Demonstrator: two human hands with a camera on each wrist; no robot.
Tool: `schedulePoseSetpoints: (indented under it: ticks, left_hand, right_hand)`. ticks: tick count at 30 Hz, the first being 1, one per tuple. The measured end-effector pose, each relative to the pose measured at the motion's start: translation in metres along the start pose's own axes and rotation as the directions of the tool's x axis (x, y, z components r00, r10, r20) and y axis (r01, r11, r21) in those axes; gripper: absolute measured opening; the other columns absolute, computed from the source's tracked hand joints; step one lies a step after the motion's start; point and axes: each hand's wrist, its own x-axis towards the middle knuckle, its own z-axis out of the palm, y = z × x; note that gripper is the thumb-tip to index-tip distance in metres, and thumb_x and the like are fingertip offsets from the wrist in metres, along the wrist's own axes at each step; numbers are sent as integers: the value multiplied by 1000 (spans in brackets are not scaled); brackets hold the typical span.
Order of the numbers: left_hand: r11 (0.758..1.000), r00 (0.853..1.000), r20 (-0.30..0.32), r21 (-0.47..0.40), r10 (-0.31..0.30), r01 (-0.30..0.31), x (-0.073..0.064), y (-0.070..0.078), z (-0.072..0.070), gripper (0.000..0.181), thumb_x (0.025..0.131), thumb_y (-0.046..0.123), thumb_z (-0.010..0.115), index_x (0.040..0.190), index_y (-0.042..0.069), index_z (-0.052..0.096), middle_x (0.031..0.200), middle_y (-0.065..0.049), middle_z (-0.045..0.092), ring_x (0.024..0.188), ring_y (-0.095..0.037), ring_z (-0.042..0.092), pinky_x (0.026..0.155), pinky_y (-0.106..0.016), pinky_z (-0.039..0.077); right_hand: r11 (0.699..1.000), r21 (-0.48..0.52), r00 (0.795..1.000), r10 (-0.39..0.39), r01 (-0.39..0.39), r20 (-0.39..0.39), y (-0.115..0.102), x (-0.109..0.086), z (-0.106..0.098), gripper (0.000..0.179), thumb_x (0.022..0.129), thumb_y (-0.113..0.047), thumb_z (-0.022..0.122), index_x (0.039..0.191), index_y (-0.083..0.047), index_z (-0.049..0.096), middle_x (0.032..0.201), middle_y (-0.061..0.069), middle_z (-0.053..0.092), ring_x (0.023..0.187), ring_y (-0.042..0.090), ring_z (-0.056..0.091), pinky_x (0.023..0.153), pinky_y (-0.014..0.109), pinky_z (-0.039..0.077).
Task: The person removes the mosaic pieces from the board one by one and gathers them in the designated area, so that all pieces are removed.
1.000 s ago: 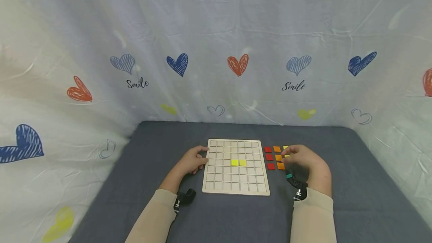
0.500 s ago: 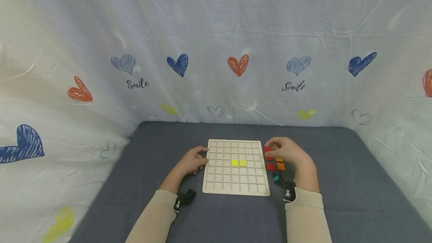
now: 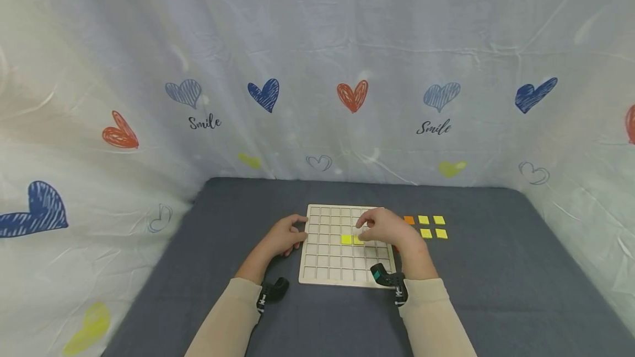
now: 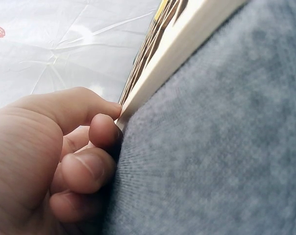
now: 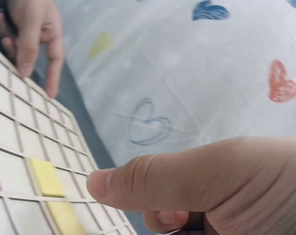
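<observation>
A pale wooden grid board lies on the table. Two yellow square tiles sit side by side in its middle cells, the left tile in plain sight and the other partly under my right thumb. My left hand touches the board's left edge with thumb and index finger extended; its other fingers are bent, as the left wrist view shows. Over the board's right half hovers my right hand, thumb and index tip apart. Whether a tile is between its fingers cannot be seen. In the right wrist view the thumb hides the fingertips.
Right of the board lie several loose yellow tiles and an orange tile; my right hand and forearm cover most of the red and orange ones. Dark grey cloth covers the table. A curtain with printed hearts hangs behind.
My right hand has moved left from the loose tiles, across the red ones, to above the board. The left hand stays at the board's edge.
</observation>
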Motion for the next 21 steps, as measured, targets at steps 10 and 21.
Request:
schedulePoseSetpoints:
  ticks: [10, 21]
  left_hand:
    - [1000, 1000, 12, 1, -1, 1, 2, -4, 0, 50, 98, 14, 68, 146, 10, 54, 60, -7, 59, 37, -14, 40, 40, -29, 37]
    - [1000, 1000, 8, 6, -7, 7, 2, -2, 0, 50, 97, 12, 68, 145, 9, 55, 58, -6, 58, 36, -14, 41, 39, -29, 37]
  right_hand:
    - [985, -170, 1000, -18, 21, 18, -10, 14, 29, 18, 81, -8, 83, 99, -8, 83, 102, 3, 75, 82, 17, 64, 79, 40, 55]
    - [989, -151, 1000, -8, 9, 1, -10, 16, 30, 19, 78, -10, 89, 93, -11, 79, 86, -1, 68, 74, 17, 59, 71, 37, 52]
